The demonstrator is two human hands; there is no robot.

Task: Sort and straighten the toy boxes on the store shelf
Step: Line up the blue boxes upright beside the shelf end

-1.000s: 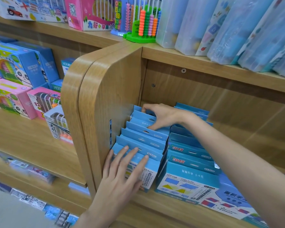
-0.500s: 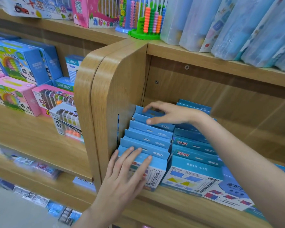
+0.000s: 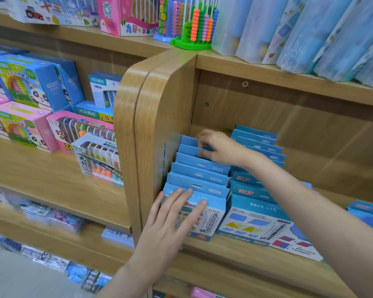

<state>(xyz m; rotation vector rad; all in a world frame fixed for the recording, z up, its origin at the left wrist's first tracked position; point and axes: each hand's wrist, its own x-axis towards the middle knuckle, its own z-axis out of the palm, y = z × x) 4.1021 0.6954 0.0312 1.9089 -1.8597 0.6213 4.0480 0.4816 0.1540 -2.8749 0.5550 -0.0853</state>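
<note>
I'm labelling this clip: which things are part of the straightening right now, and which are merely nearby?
In the job:
left hand flat on the front blue box
right hand on the rear boxes
neighbouring blue row

Merely nearby:
green abacus
pink panda box
plastic pouches

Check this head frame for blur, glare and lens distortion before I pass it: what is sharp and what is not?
Head view: both hands, left hand and right hand, and the blue boxes read sharp, codes legible; the lower-left shelf goods are smeared; soft sheen on the wooden back panel, no harsh glare; the wide lens bows the top shelf edge.
</note>
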